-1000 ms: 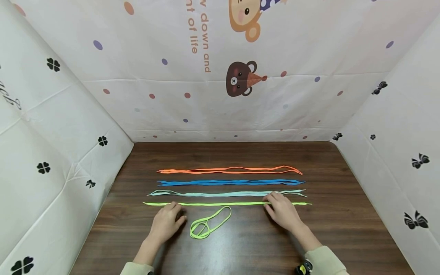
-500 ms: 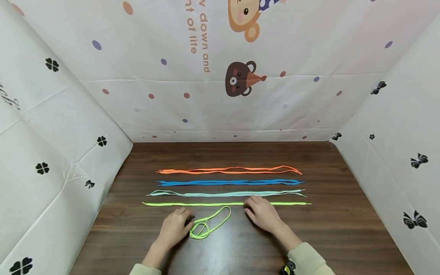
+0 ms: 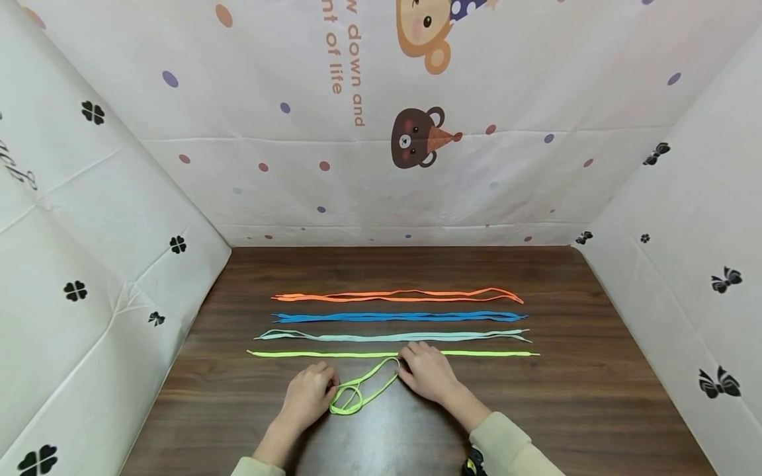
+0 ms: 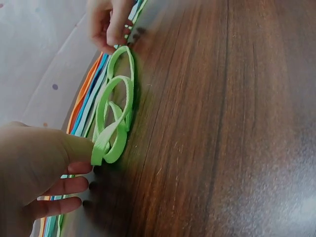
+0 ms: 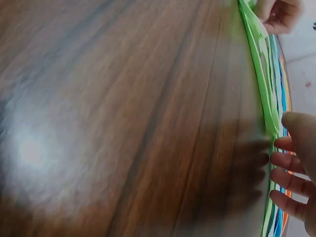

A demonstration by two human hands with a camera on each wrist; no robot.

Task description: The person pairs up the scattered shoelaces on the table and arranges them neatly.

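A loosely coiled light green shoelace lies near the middle of the table. My left hand pinches its left side between thumb and forefinger; in the left wrist view that part of the lace stands raised at the thumb tip. At the other end of the coil, my right hand has its thumb and fingertips beside the loop's tip, fingers loosely bent and spread, not closed on it. Under the right fingers runs a straight light green shoelace, laid across the table.
Behind lie a pale turquoise shoelace bundle, a blue bundle and an orange bundle, all side by side in rows. White printed cloth walls enclose the brown wooden table at the back and both sides.
From along the straight green lace, my right hand has slid left to the coil's tip. My left hand has moved right and down to the coil and taken hold of its left side.
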